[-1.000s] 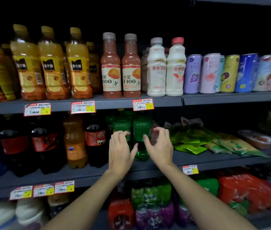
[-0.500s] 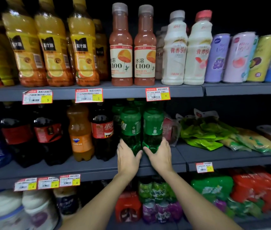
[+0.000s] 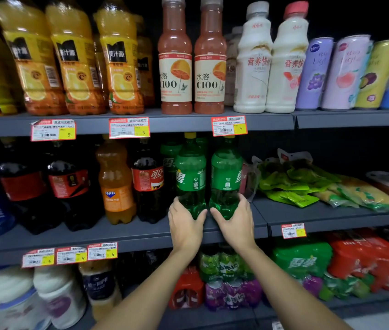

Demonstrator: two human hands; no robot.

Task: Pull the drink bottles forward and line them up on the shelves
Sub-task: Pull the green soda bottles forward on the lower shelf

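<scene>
Two green soda bottles stand side by side on the middle shelf (image 3: 117, 232). My left hand (image 3: 185, 222) grips the base of the left green bottle (image 3: 190, 172). My right hand (image 3: 235, 221) wraps the base of the right green bottle (image 3: 227, 172). More green bottles (image 3: 168, 158) stand behind them in the dark. To the left of these are a cola bottle (image 3: 148, 184), an orange Fanta bottle (image 3: 115, 184) and two darker cola bottles (image 3: 67, 186).
The top shelf carries orange juice bottles (image 3: 74, 60), two pink C100 bottles (image 3: 192, 60), white milk bottles (image 3: 272, 60) and cans (image 3: 346, 72). Green snack bags (image 3: 293, 179) lie right of the green bottles. Multipacks (image 3: 229, 277) fill the lower shelf.
Both hands came down from the bottles' middles to their bases and closed on them. The two green bottles slid forward toward the shelf edge. The view moved closer.
</scene>
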